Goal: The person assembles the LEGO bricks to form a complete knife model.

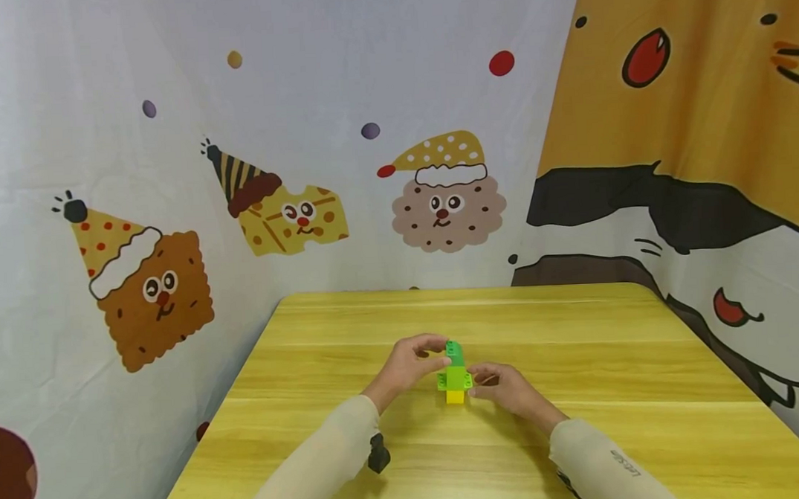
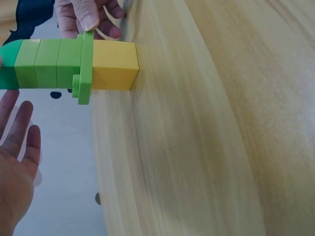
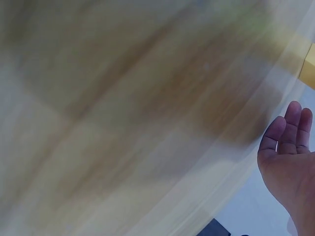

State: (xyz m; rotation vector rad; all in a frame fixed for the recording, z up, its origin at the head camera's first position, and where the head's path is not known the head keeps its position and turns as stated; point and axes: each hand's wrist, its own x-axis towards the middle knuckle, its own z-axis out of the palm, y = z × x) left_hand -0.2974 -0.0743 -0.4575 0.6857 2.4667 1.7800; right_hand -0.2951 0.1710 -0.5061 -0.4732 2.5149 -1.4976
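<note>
A toy block tower stands upright on the wooden table (image 1: 528, 437). Its base is a yellow block (image 2: 115, 65), topped by a wide lime-green plate (image 2: 85, 73), several lime-green blocks (image 1: 455, 378) and a darker green curved block (image 1: 454, 351). My left hand (image 1: 411, 364) holds the curved block between thumb and forefinger from the left, its other fingers spread apart in the left wrist view. On the tower's right side is my right hand (image 1: 508, 388), fingers loosely bent, thumb tip at the plate's end. The right wrist view catches only a corner of the yellow block.
Behind the table hangs a white cloth (image 1: 338, 73) printed with cartoon biscuits, cheese and animals. A small black device (image 1: 378, 453) sits at the left sleeve cuff. The table's far edge (image 1: 468, 290) lies beyond the tower.
</note>
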